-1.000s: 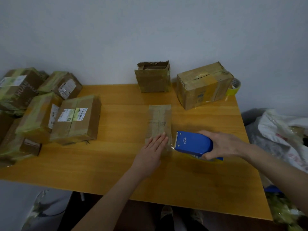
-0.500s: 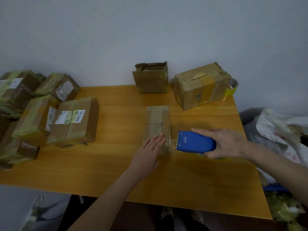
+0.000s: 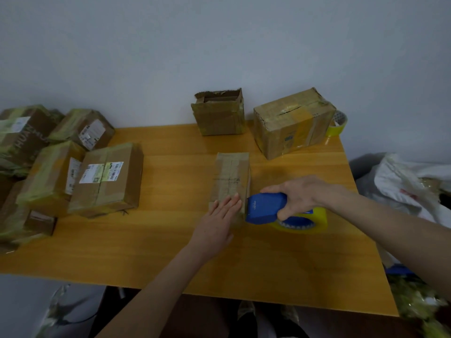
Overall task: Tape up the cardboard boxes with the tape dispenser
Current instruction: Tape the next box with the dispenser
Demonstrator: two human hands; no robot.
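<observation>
Narrow cardboard box lying mid-table, left hand flat on its near end with fingers straight, right hand gripping blue tape dispenser, nose touching box's near right edge.

Dim, even indoor light; soft shadows; wide-angle bending at edges; blurred lower-right corner.

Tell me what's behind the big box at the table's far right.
A roll of yellow tape pokes out behind the big box; the box hides the rest of the roll.
</observation>
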